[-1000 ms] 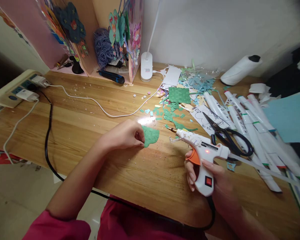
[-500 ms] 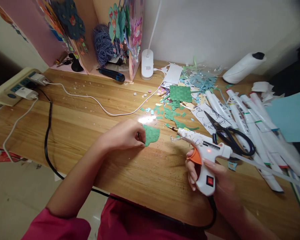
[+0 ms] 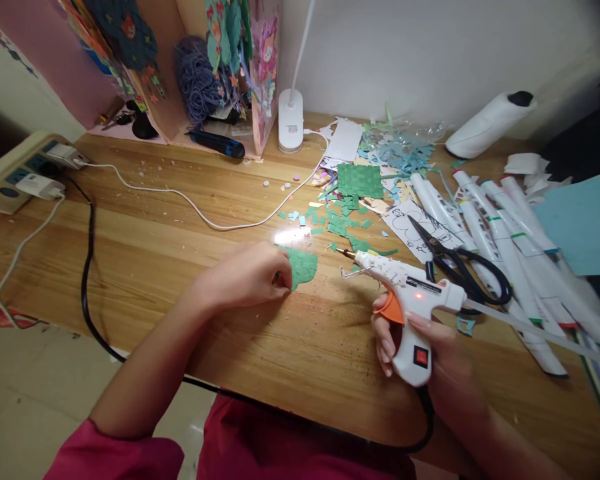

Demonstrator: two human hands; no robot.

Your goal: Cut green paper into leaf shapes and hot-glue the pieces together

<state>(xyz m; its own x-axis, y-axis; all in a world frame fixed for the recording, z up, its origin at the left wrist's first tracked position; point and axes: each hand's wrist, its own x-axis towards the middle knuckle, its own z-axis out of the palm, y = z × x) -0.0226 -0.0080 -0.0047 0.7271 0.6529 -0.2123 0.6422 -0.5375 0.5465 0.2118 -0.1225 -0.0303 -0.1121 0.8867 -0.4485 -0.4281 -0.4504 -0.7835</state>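
My left hand (image 3: 254,275) is closed, thumb and fingers pinched at the left edge of a green woven paper piece (image 3: 304,265) lying on the wooden table. The hand hides part of that piece, so what exactly sits between the fingertips is hard to see. In my right hand (image 3: 437,347) is a white hot glue gun (image 3: 411,300) with an orange trigger, gripped by the handle. Its brass nozzle points left, a short way to the right of the green piece and apart from it. A red light glows on its body, and a clear glue stick (image 3: 525,327) extends from the back.
Black-handled scissors (image 3: 467,270) lie behind the glue gun, beside several white markers (image 3: 513,250). Green paper scraps (image 3: 341,220) and a green woven square (image 3: 359,181) lie farther back. A white cable (image 3: 180,193) crosses the table to a lamp base (image 3: 291,123). A utility knife (image 3: 215,143) rests by the shelf.
The view has shifted slightly. My left hand keeps its pinch at the green piece, its fingers a little differently placed, and my right hand still holds the glue gun in nearly the same spot.
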